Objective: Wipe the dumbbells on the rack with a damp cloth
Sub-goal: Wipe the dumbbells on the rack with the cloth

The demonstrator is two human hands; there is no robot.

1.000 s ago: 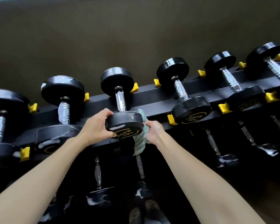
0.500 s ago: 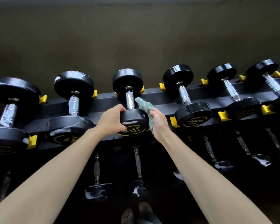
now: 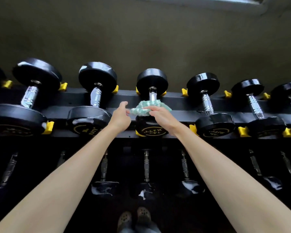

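Green cloth sits bunched over the middle dumbbell, at handle and front head, on the rack. Right hand grips it. Left hand reaches its end, possibly just touching; can't tell. Risk: nothing steadies the dumbbell, so hard rubbing may rock it.

Both forearms are bare up to the left hand and right hand. At the foot of the black steel dumbbell rack, the feet wear dull grey-brown clog-style shoes with round holes across the toes, under grey trouser cuffs.
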